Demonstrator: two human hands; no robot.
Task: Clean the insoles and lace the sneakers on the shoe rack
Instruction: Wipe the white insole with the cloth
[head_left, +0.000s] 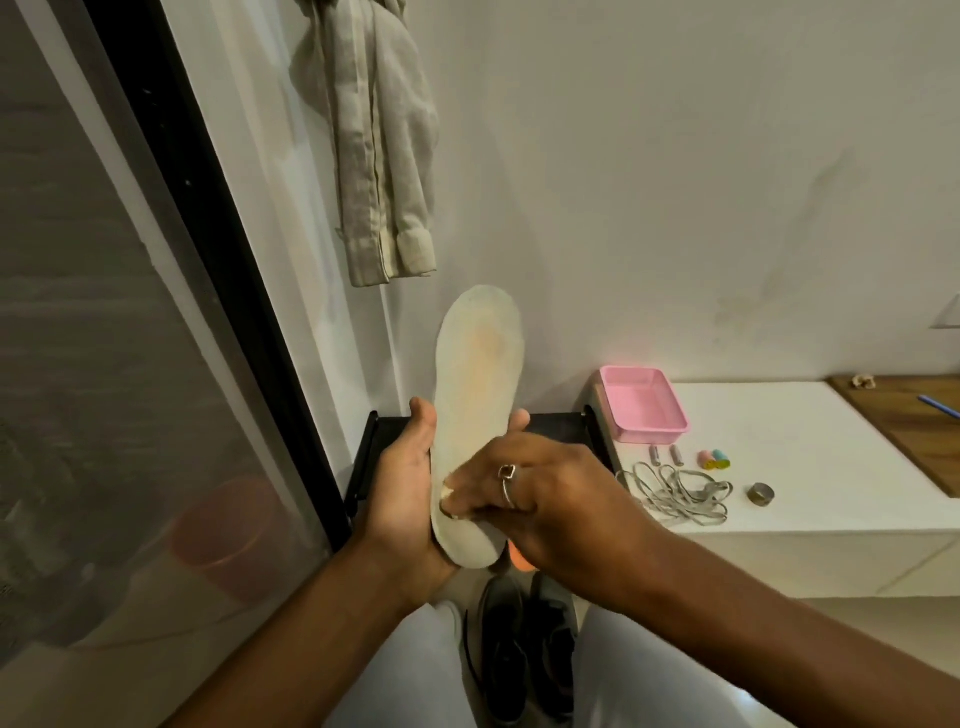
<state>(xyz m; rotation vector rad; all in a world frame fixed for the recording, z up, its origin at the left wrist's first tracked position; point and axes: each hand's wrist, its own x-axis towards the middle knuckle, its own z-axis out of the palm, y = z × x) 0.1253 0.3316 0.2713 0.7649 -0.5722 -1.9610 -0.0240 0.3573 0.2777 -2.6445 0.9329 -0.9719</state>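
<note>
Cradling pale grey foam insole (478, 395) upright at centre with left grip (400, 488) wrapped round it. Pressing right grip (524, 493), curled, hold unclear, at six o'clock heel. Stroke toward twelve o'clock, bracing behind.

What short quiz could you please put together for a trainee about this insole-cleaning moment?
1. True or false: the left hand grips the pale grey foam insole so that it stands upright.
2. Multiple choice: the loose grey shoelaces lie A) inside a pink tray, B) on the white counter, C) on the floor.
3. Short answer: which hand wears the silver ring?

Key: 1. True. 2. B. 3. The right hand, whose fingertips are on the insole's lower end.
</note>
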